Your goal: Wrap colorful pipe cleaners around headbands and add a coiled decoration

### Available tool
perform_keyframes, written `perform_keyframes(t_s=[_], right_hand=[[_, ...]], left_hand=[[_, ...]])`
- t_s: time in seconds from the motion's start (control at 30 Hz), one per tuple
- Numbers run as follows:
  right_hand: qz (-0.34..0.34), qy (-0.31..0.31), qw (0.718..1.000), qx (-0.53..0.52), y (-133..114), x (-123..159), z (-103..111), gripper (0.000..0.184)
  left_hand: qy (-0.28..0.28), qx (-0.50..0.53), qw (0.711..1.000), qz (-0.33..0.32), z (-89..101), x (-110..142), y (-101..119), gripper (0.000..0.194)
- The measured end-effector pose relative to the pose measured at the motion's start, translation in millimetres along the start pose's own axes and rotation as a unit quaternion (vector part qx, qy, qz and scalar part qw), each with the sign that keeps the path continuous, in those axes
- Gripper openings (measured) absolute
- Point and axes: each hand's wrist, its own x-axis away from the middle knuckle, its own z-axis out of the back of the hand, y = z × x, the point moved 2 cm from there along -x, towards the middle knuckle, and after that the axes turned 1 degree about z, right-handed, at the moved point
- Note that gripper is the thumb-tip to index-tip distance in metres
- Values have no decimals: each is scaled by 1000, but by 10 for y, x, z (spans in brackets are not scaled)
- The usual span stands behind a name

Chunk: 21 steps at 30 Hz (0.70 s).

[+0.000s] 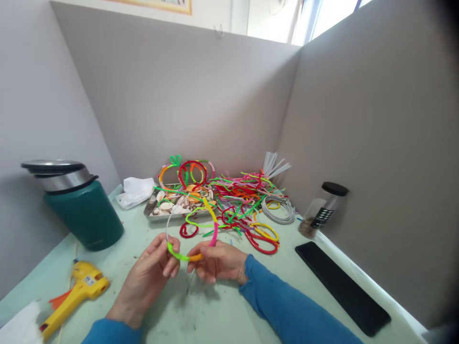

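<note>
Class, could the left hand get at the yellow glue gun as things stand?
Probably yes: only tabletop shows between the left hand and the glue gun, though that hand holds the colourful ring.

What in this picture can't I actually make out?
All in the head view:
- Ring: parts hidden by the left hand and right hand.
- Glue gun: label too small and blurred to read.
- Jar: brown contents too blurred to identify.
- White item, lower left: cut off by the picture's edge.
- Framed picture: cut off by the top edge.

Table [222, 313]: glue gun [86, 281], tray [172, 217], teal bottle [89, 215].
</note>
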Motion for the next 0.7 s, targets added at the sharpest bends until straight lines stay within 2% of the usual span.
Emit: perform_keyframes(t_s=[0.23,0.4,0.53,0.7], right_hand=[[23,80,996,20,-60,27,8,22],[97,151,984,1,-170,40,90,27],[129,193,973,10,-221,51,157,28],[119,191,972,68,-200,64,131,22]], left_hand=[[78,24,997,0,141,-74,-2,5],[149,52,988,-4,241,-133,-4,8],[144,67,987,2,242,-135,1,10],[97,87,991,35,180,-109,30,15]])
